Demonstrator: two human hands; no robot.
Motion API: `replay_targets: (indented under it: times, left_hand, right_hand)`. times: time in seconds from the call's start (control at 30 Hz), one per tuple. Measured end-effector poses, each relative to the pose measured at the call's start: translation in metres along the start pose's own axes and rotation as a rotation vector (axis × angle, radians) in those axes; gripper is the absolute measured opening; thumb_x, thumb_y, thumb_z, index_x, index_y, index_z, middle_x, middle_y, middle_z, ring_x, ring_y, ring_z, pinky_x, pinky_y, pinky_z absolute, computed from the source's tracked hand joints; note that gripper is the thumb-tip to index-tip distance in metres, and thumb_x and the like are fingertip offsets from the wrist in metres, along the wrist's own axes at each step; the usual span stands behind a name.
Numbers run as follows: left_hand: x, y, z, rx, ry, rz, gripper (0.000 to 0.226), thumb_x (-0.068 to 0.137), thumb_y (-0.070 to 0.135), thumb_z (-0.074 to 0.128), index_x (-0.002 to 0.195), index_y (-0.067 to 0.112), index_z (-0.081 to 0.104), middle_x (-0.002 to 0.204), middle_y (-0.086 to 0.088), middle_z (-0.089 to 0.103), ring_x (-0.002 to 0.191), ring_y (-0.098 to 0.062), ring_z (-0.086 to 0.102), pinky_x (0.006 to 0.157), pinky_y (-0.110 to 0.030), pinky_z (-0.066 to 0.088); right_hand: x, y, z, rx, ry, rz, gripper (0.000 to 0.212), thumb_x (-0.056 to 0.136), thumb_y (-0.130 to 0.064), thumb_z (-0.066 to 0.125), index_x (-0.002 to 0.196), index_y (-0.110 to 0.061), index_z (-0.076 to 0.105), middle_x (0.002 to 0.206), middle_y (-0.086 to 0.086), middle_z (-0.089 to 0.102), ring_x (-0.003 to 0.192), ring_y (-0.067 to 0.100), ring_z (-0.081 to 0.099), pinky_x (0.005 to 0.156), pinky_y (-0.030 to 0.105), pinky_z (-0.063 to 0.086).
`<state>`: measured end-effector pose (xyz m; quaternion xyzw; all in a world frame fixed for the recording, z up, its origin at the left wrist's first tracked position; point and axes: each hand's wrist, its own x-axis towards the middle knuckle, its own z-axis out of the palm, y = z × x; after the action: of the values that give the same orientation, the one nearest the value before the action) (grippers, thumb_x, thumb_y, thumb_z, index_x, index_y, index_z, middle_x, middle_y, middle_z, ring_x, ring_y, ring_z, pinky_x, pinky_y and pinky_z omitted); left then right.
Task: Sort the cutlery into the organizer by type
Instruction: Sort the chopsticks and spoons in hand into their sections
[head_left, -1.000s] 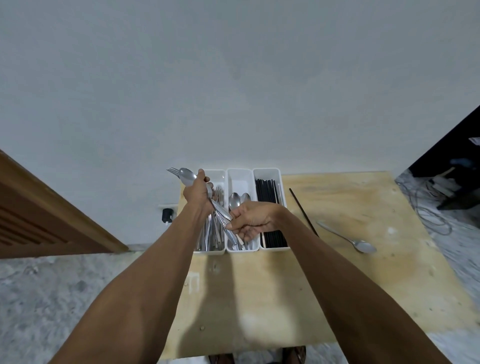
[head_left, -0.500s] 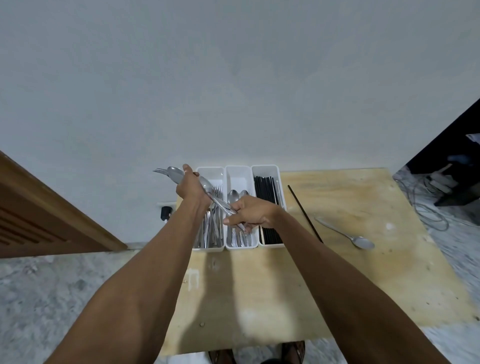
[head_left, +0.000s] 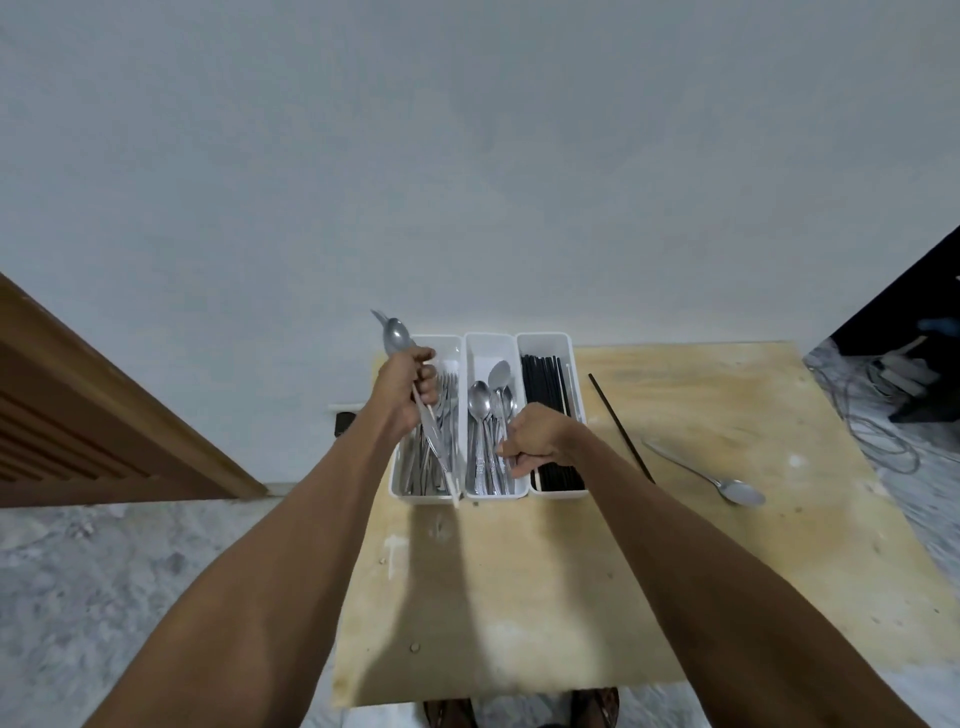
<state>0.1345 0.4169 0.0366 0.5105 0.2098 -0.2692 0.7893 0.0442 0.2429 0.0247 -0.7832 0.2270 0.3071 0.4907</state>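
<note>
L hand (head_left: 402, 387) fisted on mixed cutlery bundle (head_left: 434, 441), frame center, as our feed stock | R hand (head_left: 535, 441) closed over organizer (head_left: 488, 343) mid bin, contents unclear | stray spoon (head_left: 701, 473) + chopstick (head_left: 621, 428) on counter (head_left: 519, 571), center-right

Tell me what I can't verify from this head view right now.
- Right hand: curled over the middle bin; whether it holds anything is hidden by its fingers.
- Left hand: bundle's piece count blurred; spoon shows on top.
- Left bin: contents partly covered by that hand.
</note>
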Motion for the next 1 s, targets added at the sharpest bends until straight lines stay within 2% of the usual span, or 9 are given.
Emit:
replay_targets:
  times: [0.17,0.3,0.37,0.47,0.57,0.67,0.8,0.93,1.0]
  left_hand:
    - [-0.004,-0.010,0.005,-0.010,-0.044,-0.056,0.018,0.098,0.008,0.039,0.081,0.014,0.044,0.047,0.004,0.036,0.033,-0.008,0.029,0.033,-0.017,0.025]
    - [-0.001,-0.009,0.009,-0.058,0.041,-0.019,0.020,0.101,0.011,0.041,0.081,0.012,0.043,0.061,-0.001,0.035,0.035,-0.009,0.033,0.035,-0.017,0.031]
    - [0.001,-0.009,0.012,-0.032,0.088,0.019,0.021,0.102,0.011,0.041,0.081,0.012,0.044,0.062,-0.001,0.035,0.033,-0.008,0.035,0.036,-0.017,0.033]
    - [0.004,-0.011,0.016,0.011,0.124,0.044,0.018,0.102,0.014,0.044,0.084,0.012,0.046,0.059,-0.001,0.035,0.032,-0.007,0.036,0.038,-0.019,0.033]
    - [0.000,-0.010,0.019,0.067,0.096,0.068,0.017,0.098,0.021,0.056,0.087,0.011,0.049,0.059,0.000,0.037,0.035,-0.008,0.041,0.042,-0.022,0.037]
    - [-0.006,-0.011,0.024,0.134,0.050,0.076,0.012,0.091,0.011,0.064,0.087,0.008,0.053,0.069,-0.004,0.048,0.049,-0.012,0.050,0.047,-0.021,0.043]
    - [-0.007,-0.013,0.029,0.116,-0.005,0.020,0.019,0.075,-0.003,0.040,0.072,0.016,0.041,0.065,-0.001,0.032,0.048,-0.015,0.034,0.046,-0.023,0.032]
    - [-0.007,-0.014,0.030,0.003,-0.019,0.031,0.046,0.078,-0.012,0.025,0.084,0.018,0.058,0.061,0.001,0.046,0.048,-0.015,0.047,0.049,-0.022,0.046]
    - [-0.007,-0.015,0.031,0.036,0.028,0.048,0.034,0.081,-0.014,0.027,0.081,0.008,0.053,0.067,-0.005,0.043,0.057,-0.018,0.045,0.052,-0.028,0.047]
  right_hand:
    - [0.008,-0.010,0.008,-0.112,0.156,-0.091,0.022,0.093,-0.024,0.062,0.084,-0.004,0.062,0.072,0.010,0.063,0.061,0.020,0.061,0.065,0.033,0.058]
    - [-0.009,-0.027,0.007,0.064,-0.102,-0.180,0.037,0.088,-0.047,0.066,0.091,-0.011,0.069,0.077,0.003,0.064,0.067,0.015,0.061,0.051,0.024,0.049]
    - [-0.011,-0.032,0.012,0.002,-0.112,-0.249,0.031,0.084,-0.043,0.073,0.078,-0.013,0.066,0.067,0.003,0.060,0.059,0.016,0.054,0.046,0.022,0.042]
    - [-0.007,-0.035,0.016,-0.017,-0.056,-0.284,0.019,0.085,-0.025,0.074,0.084,-0.007,0.068,0.059,0.005,0.056,0.047,0.013,0.049,0.040,0.019,0.041]
    - [-0.008,-0.036,0.012,0.025,-0.088,-0.300,0.012,0.088,-0.013,0.071,0.081,-0.004,0.068,0.061,0.008,0.060,0.045,0.013,0.055,0.045,0.020,0.048]
    - [-0.005,-0.033,0.009,0.017,-0.092,-0.297,0.015,0.088,-0.009,0.069,0.073,-0.008,0.069,0.060,0.007,0.062,0.044,0.011,0.057,0.052,0.023,0.050]
    - [-0.003,-0.028,0.012,-0.051,-0.043,-0.301,0.019,0.084,-0.010,0.067,0.065,-0.009,0.068,0.058,0.008,0.063,0.046,0.015,0.056,0.056,0.029,0.049]
    - [-0.003,-0.026,0.010,-0.064,-0.007,-0.320,0.024,0.088,-0.010,0.068,0.065,-0.006,0.061,0.054,0.009,0.059,0.039,0.012,0.056,0.046,0.023,0.049]
    - [-0.002,-0.025,0.006,-0.061,0.005,-0.327,0.026,0.090,-0.008,0.066,0.065,-0.005,0.060,0.053,0.008,0.058,0.038,0.011,0.054,0.045,0.022,0.048]
